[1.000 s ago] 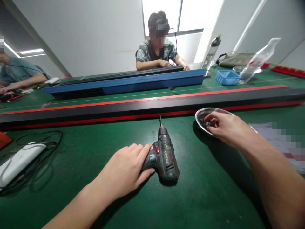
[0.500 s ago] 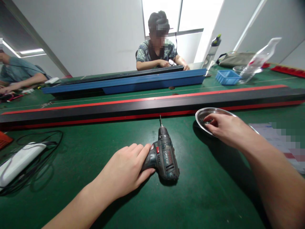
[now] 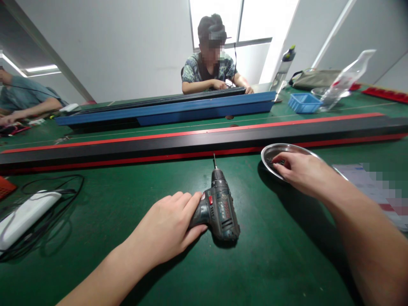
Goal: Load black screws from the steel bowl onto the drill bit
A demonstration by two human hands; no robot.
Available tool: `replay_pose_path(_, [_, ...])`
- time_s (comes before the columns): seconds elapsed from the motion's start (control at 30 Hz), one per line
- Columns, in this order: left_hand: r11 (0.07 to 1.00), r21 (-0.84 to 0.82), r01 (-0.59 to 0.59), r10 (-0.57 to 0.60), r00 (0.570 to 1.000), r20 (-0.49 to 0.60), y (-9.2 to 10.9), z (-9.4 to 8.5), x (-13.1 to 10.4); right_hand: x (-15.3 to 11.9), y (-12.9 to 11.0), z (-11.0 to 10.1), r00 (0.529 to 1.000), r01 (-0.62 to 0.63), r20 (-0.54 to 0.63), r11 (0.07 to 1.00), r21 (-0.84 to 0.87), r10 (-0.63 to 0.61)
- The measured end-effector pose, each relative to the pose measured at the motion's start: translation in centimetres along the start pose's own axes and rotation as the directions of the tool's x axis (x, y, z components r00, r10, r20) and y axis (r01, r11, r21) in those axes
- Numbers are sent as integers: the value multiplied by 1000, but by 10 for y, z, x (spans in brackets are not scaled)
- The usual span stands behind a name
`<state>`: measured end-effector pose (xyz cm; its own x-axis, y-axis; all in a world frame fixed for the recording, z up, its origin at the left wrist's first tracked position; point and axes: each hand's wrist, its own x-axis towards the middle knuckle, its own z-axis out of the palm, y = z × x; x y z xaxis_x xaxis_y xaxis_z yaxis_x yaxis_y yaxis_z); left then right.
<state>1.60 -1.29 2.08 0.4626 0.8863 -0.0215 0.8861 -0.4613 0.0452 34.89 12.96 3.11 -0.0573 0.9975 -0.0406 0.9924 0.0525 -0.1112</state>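
My left hand (image 3: pixel 174 225) is wrapped round the grip of a cordless drill (image 3: pixel 222 212), which lies on its side on the green table. The drill's bit points away from me, its tip close to the near red edge of a long black bar with red edges (image 3: pixel 178 145). Over on the right, my right hand (image 3: pixel 301 170) reaches into a round metal bowl (image 3: pixel 288 147). Small dark pieces, perhaps screws, lie in the bowl. Thumb and fingertips are pinched together among them; what they hold, if anything, is too small to make out.
A white power strip (image 3: pixel 30 214) with tangled black cable lies at the left. Papers (image 3: pixel 366 187) lie right of the bowl. Beyond the bar are a long blue profile (image 3: pixel 191 111), a blue basket (image 3: pixel 304 103) and a plastic bottle (image 3: pixel 346 80). A person (image 3: pixel 210 68) works opposite, another at far left.
My right hand's fingertips have shifted slightly within the bowl. The drill and my left hand stay where they were.
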Motion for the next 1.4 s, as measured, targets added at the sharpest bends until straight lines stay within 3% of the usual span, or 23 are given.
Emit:
replay_pose_path(0.4, [1000, 3, -1, 1, 1000, 8, 0, 0, 1, 3, 5, 6, 998, 25, -53, 1000, 9, -24])
replay_pose_path(0.83, [1000, 4, -2, 2, 1000, 1, 0, -1, 0, 1, 0, 0, 1000, -6, -11, 1000, 8, 6])
replay_pose_path(1.03, [1000, 9, -6, 6, 1000, 2, 0, 0, 1, -2, -3, -1, 984, -2, -176, 990, 144, 27])
replay_pose_path(1.17, [1000, 12, 0, 1, 1000, -4, 1, -2, 0, -13, -23, -4, 948, 176, -312, 918, 355, -61])
replay_pose_path(1.4, [998, -66, -24, 27, 999, 38, 5, -12, -3, -30, -81, 3, 941, 337, -257, 663, 668, -219])
